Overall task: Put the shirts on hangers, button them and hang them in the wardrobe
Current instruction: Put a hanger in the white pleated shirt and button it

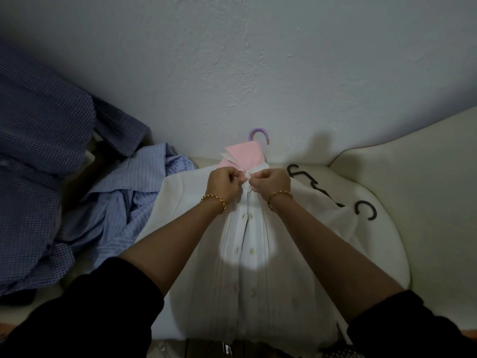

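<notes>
Sleeves: 2 black sleeves (108,313) sat closest to the lens, pushed up off bare forearms that converged over the garment.
Shirt position: the white shirt (258,280) lay front-up on the cream seat cushion (387,241), hem toward the person and collar toward the wall (232,60).
Long axis: its placket ran straight away from the person, almost on the midline between both arms.
Hanger: a purple hanger hook (259,135) stuck out beyond the pink-lined collar (245,156), so this shirt was already on its hanger.
Left hand: the left hand (224,183) had its fingers curled, pinching the placket edge on its own side just under the collar.
Right hand: the right hand (273,182) pinched the facing edge, its knuckles nearly touching the other hand's.
Key relation: the top fastening lay directly between the 2 pinches, with neither hand nearer. The lower buttons (251,251) all lay back toward the person, so the work would likely travel down the placket toward the body.
Placket: a dark gap (245,228) showed below the hands, which suggested the lower buttons were not yet fastened.
Spare hangers: 2 black hangers (365,209) lay to the right, partly under the shirt's shoulder.
Other shirts: a light blue striped shirt (124,202) was crumpled against the left side, with a dark blue checked shirt (38,138) beyond it.
</notes>
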